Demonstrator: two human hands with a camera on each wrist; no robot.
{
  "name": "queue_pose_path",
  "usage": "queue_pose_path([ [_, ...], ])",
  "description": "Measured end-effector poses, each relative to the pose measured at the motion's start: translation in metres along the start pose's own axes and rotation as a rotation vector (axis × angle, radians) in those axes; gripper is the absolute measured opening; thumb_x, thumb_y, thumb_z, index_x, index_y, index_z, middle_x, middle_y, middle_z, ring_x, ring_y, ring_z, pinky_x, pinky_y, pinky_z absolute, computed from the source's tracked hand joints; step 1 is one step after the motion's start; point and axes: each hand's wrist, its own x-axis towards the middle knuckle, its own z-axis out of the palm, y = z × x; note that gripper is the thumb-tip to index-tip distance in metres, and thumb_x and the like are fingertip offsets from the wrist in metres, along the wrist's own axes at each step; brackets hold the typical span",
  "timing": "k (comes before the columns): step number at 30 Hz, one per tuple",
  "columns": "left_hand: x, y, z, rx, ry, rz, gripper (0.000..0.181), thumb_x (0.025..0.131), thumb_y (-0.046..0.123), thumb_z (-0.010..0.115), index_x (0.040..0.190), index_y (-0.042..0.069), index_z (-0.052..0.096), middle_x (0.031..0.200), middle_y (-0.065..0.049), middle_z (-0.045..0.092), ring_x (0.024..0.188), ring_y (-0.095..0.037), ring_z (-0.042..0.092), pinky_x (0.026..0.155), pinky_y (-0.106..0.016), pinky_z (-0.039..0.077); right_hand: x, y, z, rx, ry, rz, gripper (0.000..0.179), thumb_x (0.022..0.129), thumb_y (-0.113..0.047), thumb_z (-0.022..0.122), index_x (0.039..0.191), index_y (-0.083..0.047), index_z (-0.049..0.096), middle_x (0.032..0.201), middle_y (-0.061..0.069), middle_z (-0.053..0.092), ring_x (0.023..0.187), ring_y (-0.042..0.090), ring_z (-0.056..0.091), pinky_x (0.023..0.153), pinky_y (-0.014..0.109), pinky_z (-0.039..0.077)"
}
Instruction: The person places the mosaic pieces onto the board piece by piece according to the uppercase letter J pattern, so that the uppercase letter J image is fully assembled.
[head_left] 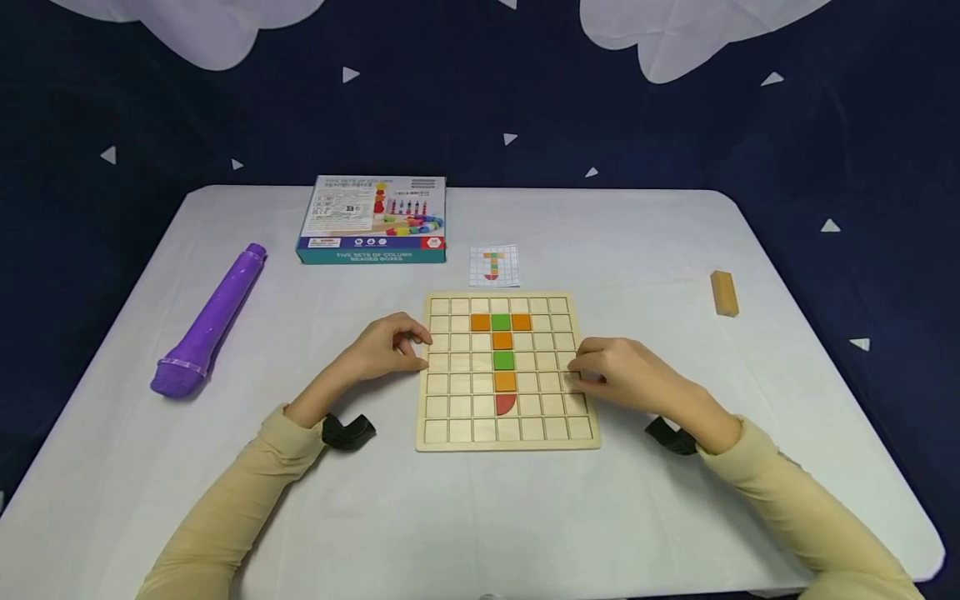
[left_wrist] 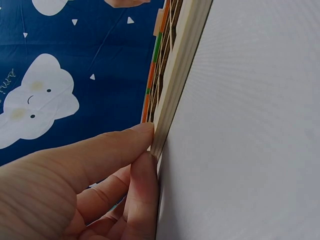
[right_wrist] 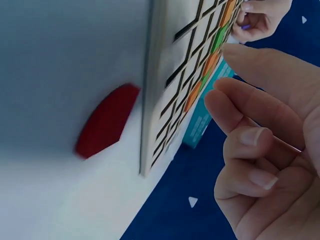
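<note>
A square wooden grid board [head_left: 450,431] lies on the white table, with orange and green square tiles in a T shape and a red quarter-round tile [head_left: 506,404] at its foot. My left hand [head_left: 384,346] is at the board's left edge; in the left wrist view its thumb and forefinger meet that edge. My right hand [head_left: 630,373] is over the right edge, its thumb and forefinger apart with nothing between them. In the right wrist view, a blurred red quarter-round piece [right_wrist: 107,122] shows beside the board's edge; the head view does not show it.
Behind the board lies a pattern card [head_left: 494,267] printed with a similar figure. A teal toy box [head_left: 375,221] stands back left. The purple toy microphone [head_left: 213,321] is at the left, and a wooden block [head_left: 723,293] at the right.
</note>
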Motion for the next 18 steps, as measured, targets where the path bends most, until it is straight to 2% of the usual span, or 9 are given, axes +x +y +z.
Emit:
queue_pose_path([
  [4, 0.0, 0.0, 0.0, 0.014, 0.003, 0.002, 0.03, 0.074, 0.008, 0.076, 0.103, 0.003, 0.066, 0.1, -0.013, 0.059, 0.068, -0.01, 0.057, 0.069, -0.024, 0.046, -0.008, 0.004, -0.001, -0.003, -0.021, 0.049, 0.01, 0.074, -0.007, 0.075, 0.084, -0.007, 0.073, 0.076, -0.001, 0.062, 0.062, 0.005, 0.049, 0.056, 0.016, 0.041],
  [9, 0.001, 0.0, 0.0, 0.027, 0.006, -0.002, 0.03, 0.075, 0.009, 0.076, 0.103, 0.003, 0.066, 0.1, -0.013, 0.059, 0.069, -0.01, 0.056, 0.069, -0.025, 0.045, -0.017, 0.009, -0.002, -0.018, -0.058, 0.099, 0.017, 0.072, -0.009, 0.077, 0.088, -0.004, 0.073, 0.082, 0.001, 0.064, 0.067, 0.006, 0.054, 0.06, 0.019, 0.045],
  [18, 0.0, -0.001, 0.0, 0.028, 0.007, -0.002, 0.03, 0.075, 0.008, 0.076, 0.103, 0.003, 0.066, 0.1, -0.013, 0.059, 0.069, -0.01, 0.056, 0.068, -0.023, 0.045, -0.03, 0.015, -0.001, -0.053, -0.06, 0.128, 0.024, 0.068, -0.007, 0.08, 0.09, -0.003, 0.072, 0.081, 0.001, 0.064, 0.07, 0.008, 0.057, 0.062, 0.023, 0.048],
])
